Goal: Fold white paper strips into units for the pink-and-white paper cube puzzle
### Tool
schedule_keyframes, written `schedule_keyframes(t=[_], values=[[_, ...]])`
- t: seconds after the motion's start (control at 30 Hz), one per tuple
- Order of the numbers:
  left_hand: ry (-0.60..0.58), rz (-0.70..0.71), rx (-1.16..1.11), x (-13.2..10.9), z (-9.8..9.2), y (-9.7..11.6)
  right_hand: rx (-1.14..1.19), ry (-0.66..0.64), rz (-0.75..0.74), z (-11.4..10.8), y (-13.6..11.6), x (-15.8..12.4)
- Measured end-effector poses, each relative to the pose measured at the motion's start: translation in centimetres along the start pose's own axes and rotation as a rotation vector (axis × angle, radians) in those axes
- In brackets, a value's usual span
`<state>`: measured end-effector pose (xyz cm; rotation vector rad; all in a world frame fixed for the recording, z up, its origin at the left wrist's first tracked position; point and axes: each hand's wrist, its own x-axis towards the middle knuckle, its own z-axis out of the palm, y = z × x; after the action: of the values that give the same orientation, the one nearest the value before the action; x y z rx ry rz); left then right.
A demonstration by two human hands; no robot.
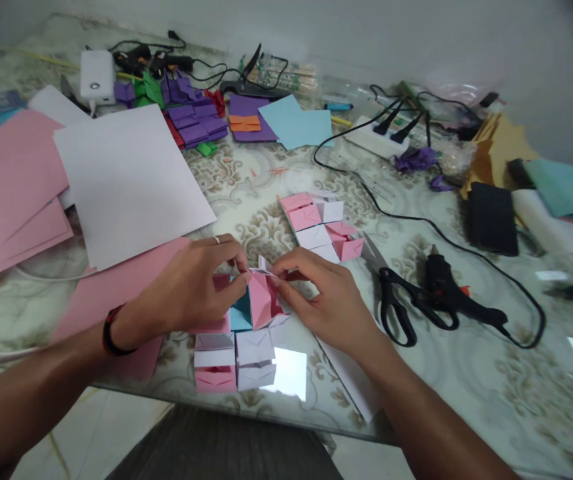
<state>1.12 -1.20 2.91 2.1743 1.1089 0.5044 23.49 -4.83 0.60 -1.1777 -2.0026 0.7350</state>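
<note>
Both hands meet over a folded pink paper box piece [262,300] near the table's front edge. My left hand [194,288], with a ring and a dark wrist band, pinches its top left edge with closed fingers. My right hand [324,297] pinches the top right edge, fingers pressed together. The piece joins a block of pink, white and teal folded paper cubes [234,357] lying just below the hands. A second strip of pink and white folded cubes [319,227] lies a little beyond the right hand.
Black scissors [399,303] and a black glue gun [454,293] with its cord lie right of my hands. Pink sheets [9,180] and a white sheet [126,177] cover the left. Purple folded pieces [196,120], a power strip [374,137] and coloured paper sit at the back.
</note>
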Motion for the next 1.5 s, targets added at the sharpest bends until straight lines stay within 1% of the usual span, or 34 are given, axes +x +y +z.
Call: schedule_keyframes(t=[0.13,0.27,0.37,0.53,0.67,0.83,0.9,1.03,1.23,1.37,1.43,1.5], values=[[0.089,0.172,0.121,-0.1,0.2,-0.5,0.011,-0.008,-0.011,0.1,0.2,0.0],[0.099,0.317,0.216,-0.1,0.1,-0.9,0.008,-0.018,-0.033,0.2,0.3,0.0],[0.106,0.379,0.274,0.0,0.0,-1.0,0.006,-0.018,-0.037,0.2,0.3,0.0],[0.124,0.389,0.324,0.1,0.1,-1.1,0.016,-0.003,-0.011,0.3,-0.1,0.0],[0.143,0.425,0.333,0.1,0.5,-1.3,0.013,0.004,0.066,0.5,-0.6,0.2],[0.102,0.439,0.364,0.1,1.0,-1.3,-0.062,-0.049,0.133,1.0,-1.2,0.4],[0.076,0.441,0.364,0.1,1.1,-1.3,-0.122,-0.060,0.130,1.1,-1.4,0.4],[0.046,0.445,0.343,0.1,1.1,-1.4,-0.211,-0.038,0.094,1.5,-1.8,0.3],[-0.001,0.436,0.242,0.3,0.7,-1.6,-0.223,-0.026,0.074,1.9,-1.8,0.4],[-0.036,0.433,0.191,0.4,0.5,-2.1,-0.077,-0.101,0.020,0.5,-1.4,0.4],[-0.039,0.428,0.183,0.4,0.5,-2.3,0.002,-0.163,0.003,-0.4,-1.2,0.1],[-0.047,0.416,0.191,0.5,0.6,-2.5,0.013,-0.236,-0.002,-1.0,-1.1,-0.2]])
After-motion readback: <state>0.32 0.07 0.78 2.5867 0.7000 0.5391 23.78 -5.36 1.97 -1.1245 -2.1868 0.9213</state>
